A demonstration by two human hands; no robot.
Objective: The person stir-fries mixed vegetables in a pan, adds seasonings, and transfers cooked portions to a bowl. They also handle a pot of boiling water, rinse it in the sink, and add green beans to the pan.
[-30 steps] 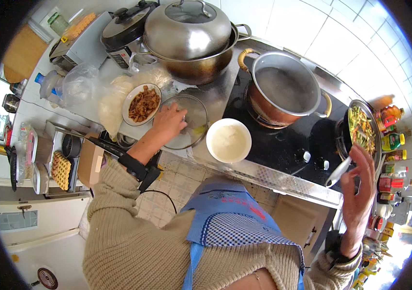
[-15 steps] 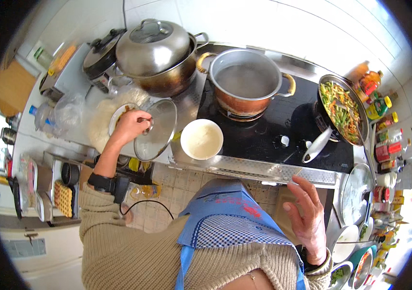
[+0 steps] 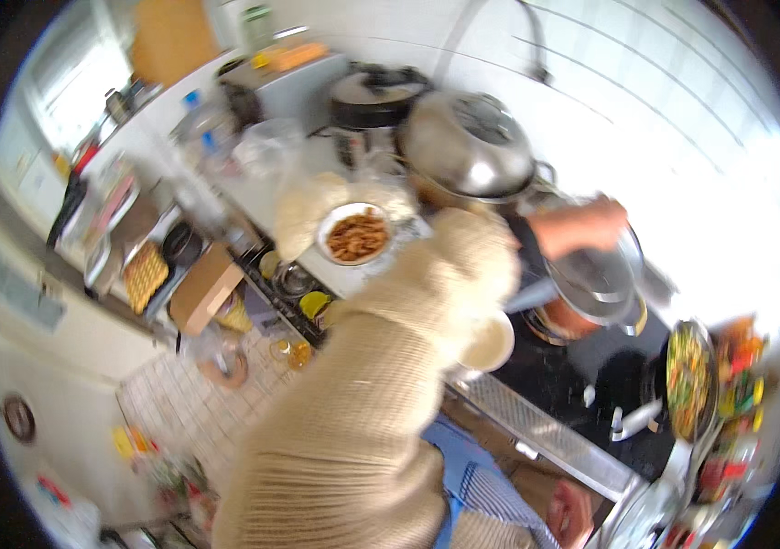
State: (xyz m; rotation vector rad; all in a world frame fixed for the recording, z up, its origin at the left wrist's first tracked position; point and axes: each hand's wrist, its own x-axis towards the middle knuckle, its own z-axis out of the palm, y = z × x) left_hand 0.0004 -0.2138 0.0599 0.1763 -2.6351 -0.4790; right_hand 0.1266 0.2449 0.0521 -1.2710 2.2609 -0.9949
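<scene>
My left arm reaches across to the large pot (image 3: 566,316) on the cooktop. Over its top, my left hand (image 3: 591,227) is closed on the glass lid (image 3: 602,285), though motion blurs the fingers and knob. I cannot tell whether the lid rests on the rim. My right hand (image 3: 569,514) hangs low by the apron, holding no visible thing; its fingers are smeared. Beside my left sleeve stands a white bowl (image 3: 492,342) of pale contents, partly hidden by the sleeve. A white dish of brown strips (image 3: 356,235) lies uncovered on the left counter.
A domed steel lid (image 3: 477,146) covers a wide pan at the back, beside a dark-lidded cooker (image 3: 376,96). To the right, a frying pan (image 3: 688,380) holds chopped vegetables, with several bottles (image 3: 742,366) along the wall. Plastic bags (image 3: 271,146) sit on the left counter.
My left hand has carried the glass lid from beside the dish rightward to the pot. The view has swung left, and my right hand now sits lower in the picture.
</scene>
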